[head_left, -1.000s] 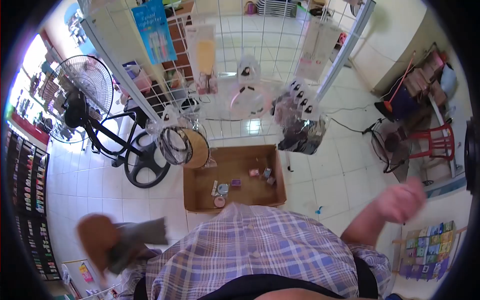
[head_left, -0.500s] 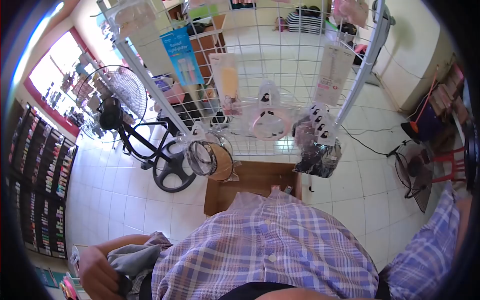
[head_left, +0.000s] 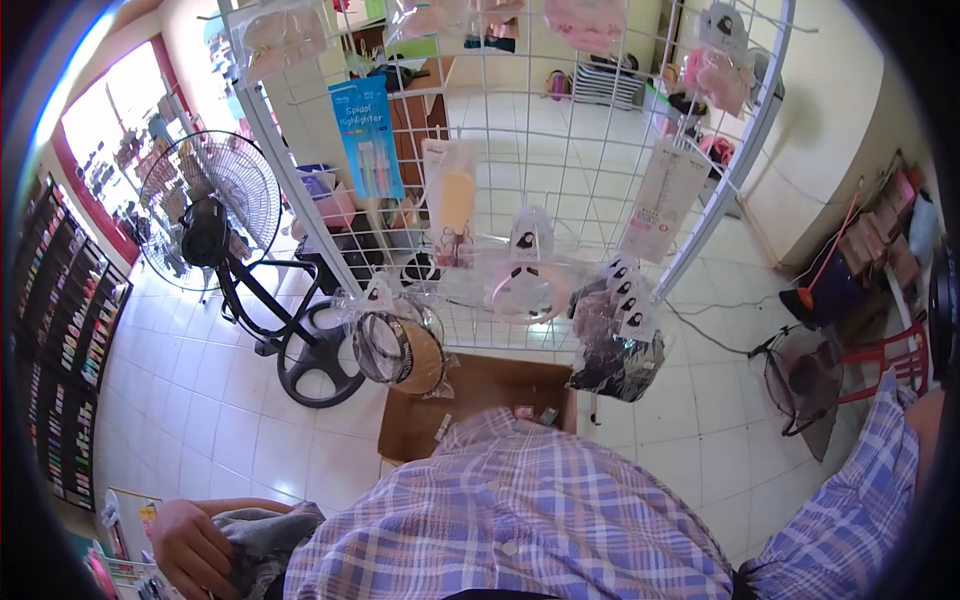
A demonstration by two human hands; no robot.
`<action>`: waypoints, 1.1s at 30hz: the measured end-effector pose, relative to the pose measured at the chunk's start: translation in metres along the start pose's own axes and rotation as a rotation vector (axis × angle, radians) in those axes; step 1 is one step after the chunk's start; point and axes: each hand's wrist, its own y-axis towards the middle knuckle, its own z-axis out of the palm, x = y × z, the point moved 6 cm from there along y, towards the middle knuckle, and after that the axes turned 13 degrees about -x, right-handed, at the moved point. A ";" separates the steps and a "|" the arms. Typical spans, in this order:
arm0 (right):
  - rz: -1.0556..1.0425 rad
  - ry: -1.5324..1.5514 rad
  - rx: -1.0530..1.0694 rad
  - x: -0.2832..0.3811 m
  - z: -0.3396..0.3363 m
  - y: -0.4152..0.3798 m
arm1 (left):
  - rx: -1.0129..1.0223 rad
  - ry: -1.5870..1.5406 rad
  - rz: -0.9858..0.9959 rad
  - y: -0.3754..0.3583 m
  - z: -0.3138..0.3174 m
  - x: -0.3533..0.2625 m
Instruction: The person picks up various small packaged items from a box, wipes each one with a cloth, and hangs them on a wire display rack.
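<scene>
At the lower left, my left hand (head_left: 195,545) is closed, its fingers curled against a bunched grey cloth (head_left: 265,545) beside my plaid shirt (head_left: 520,510). My right hand is out of the picture; only the plaid sleeve (head_left: 850,490) and part of that arm show at the lower right. Before me stands a white wire grid rack (head_left: 500,110) hung with packaged goods. A pink headband pack (head_left: 530,290), a bag with a black-and-tan item (head_left: 400,345) and a cluster of dark packs (head_left: 620,350) hang near its bottom. Neither hand touches the rack.
An open cardboard box (head_left: 480,385) with a few small items sits on the tiled floor under the rack. A black pedestal fan (head_left: 210,225) stands left, near dark shelves (head_left: 60,370) of small goods. Another fan (head_left: 805,385) and a red chair (head_left: 895,360) are right.
The view has shifted, so the rack, box and fans appear lower, and more of the rack's upper part shows. My left hand stays closed at the grey cloth.
</scene>
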 end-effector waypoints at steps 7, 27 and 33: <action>0.010 0.015 -0.012 -0.008 0.003 -0.006 | 0.034 0.016 -0.017 -0.003 -0.013 0.001; -0.045 0.092 -0.035 0.001 0.012 0.005 | 0.127 0.051 -0.155 -0.006 -0.055 0.015; -0.038 0.157 -0.048 -0.006 0.022 0.007 | 0.024 0.141 -0.118 -0.018 -0.072 0.003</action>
